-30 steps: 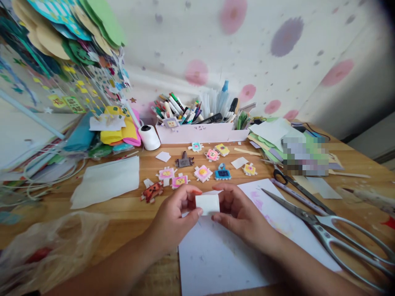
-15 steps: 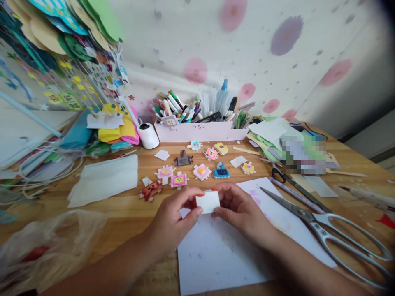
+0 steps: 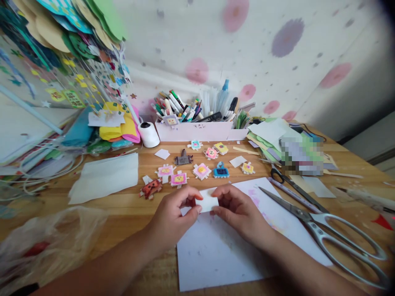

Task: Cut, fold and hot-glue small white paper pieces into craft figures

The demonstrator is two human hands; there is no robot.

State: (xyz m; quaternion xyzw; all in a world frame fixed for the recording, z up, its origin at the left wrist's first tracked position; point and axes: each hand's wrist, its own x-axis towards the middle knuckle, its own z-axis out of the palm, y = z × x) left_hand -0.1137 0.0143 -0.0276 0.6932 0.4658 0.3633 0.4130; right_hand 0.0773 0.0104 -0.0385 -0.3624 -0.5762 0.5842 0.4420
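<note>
Between my two hands is a small white piece of paper [image 3: 207, 202], held above a larger white sheet [image 3: 222, 263] marked with pink smudges. My left hand [image 3: 177, 211] pinches its left end between thumb and fingers. At the other end, my right hand [image 3: 239, 209] grips it the same way. Just beyond lie several small coloured paper figures, among them a red one [image 3: 151, 188], a pink one with a face [image 3: 178, 179] and a blue one [image 3: 221, 171]. Large metal scissors [image 3: 311, 222] rest on the right of the sheet.
A box [image 3: 194, 131] full of pens stands at the back, beside a white thread spool [image 3: 149, 135]. White paper [image 3: 105, 179] lies at left, near a clear plastic bag [image 3: 55, 242]. Paper scraps [image 3: 268, 133] are piled at right, with a black-handled cutting tool [image 3: 299, 189] closer in.
The small paper has tilted a little between my fingers, and my fingertips have shifted slightly on its upper edge. The view has moved slightly; the things on the table stay put.
</note>
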